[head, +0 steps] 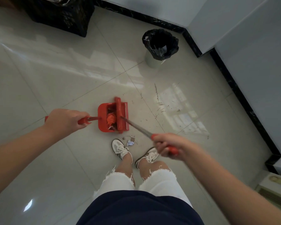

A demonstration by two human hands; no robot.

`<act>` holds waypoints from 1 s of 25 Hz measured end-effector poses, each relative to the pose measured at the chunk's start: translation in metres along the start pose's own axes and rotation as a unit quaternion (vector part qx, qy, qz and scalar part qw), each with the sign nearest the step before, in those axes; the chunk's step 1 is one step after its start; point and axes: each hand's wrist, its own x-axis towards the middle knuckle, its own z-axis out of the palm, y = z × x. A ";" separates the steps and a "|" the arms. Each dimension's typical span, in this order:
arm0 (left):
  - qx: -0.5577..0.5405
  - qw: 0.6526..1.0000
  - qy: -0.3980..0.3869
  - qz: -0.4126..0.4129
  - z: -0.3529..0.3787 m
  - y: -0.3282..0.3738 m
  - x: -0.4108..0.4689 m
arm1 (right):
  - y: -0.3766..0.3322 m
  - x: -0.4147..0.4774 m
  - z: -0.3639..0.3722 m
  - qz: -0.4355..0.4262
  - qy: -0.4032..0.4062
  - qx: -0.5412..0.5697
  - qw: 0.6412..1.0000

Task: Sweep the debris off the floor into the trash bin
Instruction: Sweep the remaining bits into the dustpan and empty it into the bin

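My left hand (66,121) grips the red handle of a red dustpan (102,117) that rests on the tiled floor. My right hand (170,146) holds the red grip of a broom; its metal pole runs up-left to the red broom head (119,114), which lies across the dustpan's mouth. Orange and dark scraps sit inside the pan. A small pile of debris (131,141), with crumpled paper and brown bits, lies on the floor just in front of my shoes. Thin dry scraps (162,108) are scattered to the right. The trash bin (160,44), lined with a black bag, stands farther off, near the wall.
A black crate (62,15) stands at the top left. A dark baseboard (234,82) runs along the white walls on the right, with a corner jutting out behind the bin. A low beige unit (276,184) sits at the lower right. My shoes (120,150) stand below the dustpan.
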 end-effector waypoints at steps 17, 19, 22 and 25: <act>-0.089 0.967 -0.008 -0.240 0.010 0.020 -0.063 | -0.024 -0.029 -0.154 -0.142 0.300 -0.310 0.891; -0.118 0.957 -0.015 -0.264 0.030 0.010 -0.083 | -0.044 0.004 -0.179 -0.137 0.317 -0.328 0.879; -0.101 0.940 -0.027 -0.324 0.032 0.029 -0.112 | -0.066 0.055 -0.195 -0.142 0.302 -0.360 0.871; -0.084 0.924 -0.022 -0.373 0.023 0.049 -0.136 | -0.058 0.087 -0.182 -0.172 0.274 -0.399 0.858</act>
